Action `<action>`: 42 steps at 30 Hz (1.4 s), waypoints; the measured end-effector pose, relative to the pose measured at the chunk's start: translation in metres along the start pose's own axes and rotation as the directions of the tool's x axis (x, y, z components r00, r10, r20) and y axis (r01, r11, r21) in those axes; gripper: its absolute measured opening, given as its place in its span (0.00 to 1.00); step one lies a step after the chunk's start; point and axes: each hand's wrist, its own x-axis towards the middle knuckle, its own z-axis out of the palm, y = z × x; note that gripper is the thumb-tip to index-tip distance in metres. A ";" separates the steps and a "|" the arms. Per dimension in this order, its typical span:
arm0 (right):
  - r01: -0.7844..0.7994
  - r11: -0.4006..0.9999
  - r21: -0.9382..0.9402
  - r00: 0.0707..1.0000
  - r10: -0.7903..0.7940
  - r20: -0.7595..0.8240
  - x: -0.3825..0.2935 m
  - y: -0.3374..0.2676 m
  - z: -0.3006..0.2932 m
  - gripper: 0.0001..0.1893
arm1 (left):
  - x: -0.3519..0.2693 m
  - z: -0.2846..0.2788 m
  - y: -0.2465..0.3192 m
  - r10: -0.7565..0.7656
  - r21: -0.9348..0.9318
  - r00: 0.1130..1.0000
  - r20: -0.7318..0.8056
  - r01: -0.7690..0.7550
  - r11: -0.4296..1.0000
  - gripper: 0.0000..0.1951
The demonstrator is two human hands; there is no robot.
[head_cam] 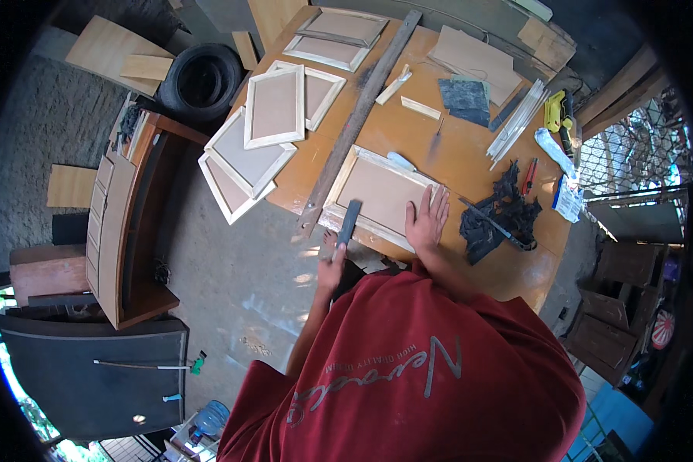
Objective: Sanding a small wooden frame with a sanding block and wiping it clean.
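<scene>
In front of me a wooden picture frame with a brown backing panel (pixel 375 187) lies flat near the table's edge. My left hand (pixel 330 270) grips the handle of a flat file (pixel 349 222). Its grey blade lies across the frame's near left rail. My right hand (pixel 428 222) rests palm down on the frame's right end, fingers spread, holding nothing. A tool with a pale handle (pixel 401 160) and thin shaft lies along the frame's far rail. To the right of my right hand, a saw-like tool (pixel 491 219) rests on torn black cloth (pixel 479 237).
A long dark bar (pixel 358 115) crosses the wooden table (pixel 413 133). Beyond it lie several frames (pixel 274 107). Sandpaper (pixel 465 99), thin strips (pixel 517 124), a red-handled tool (pixel 529 176) and a yellow tool (pixel 553 111) are at the right. A cabinet (pixel 150 231) stands left.
</scene>
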 end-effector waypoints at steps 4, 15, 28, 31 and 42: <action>0.017 1.000 -0.007 1.000 -0.017 -0.003 -0.006 -0.005 0.002 0.39 | -0.009 -0.002 -0.027 -0.195 -0.085 0.981 -0.015 0.193 0.978 0.26; -0.001 1.000 0.002 0.999 0.001 -0.039 -0.003 -0.002 0.004 0.39 | -0.028 -0.006 -0.016 -0.107 -0.219 0.992 -0.066 0.090 0.972 0.29; 0.019 1.000 0.002 0.999 -0.019 -0.034 -0.003 -0.005 0.000 0.39 | -0.009 -0.019 0.001 -0.130 -0.202 0.992 0.003 0.128 0.971 0.30; 0.021 1.000 -0.014 0.999 -0.022 -0.050 -0.006 -0.008 0.000 0.37 | -0.019 -0.025 -0.005 -0.225 -0.226 0.974 0.003 0.220 0.949 0.30; 0.036 0.999 0.002 0.994 -0.036 -0.099 -0.003 -0.009 -0.002 0.36 | -0.004 -0.020 0.013 -0.136 -0.180 0.990 -0.045 0.126 0.976 0.33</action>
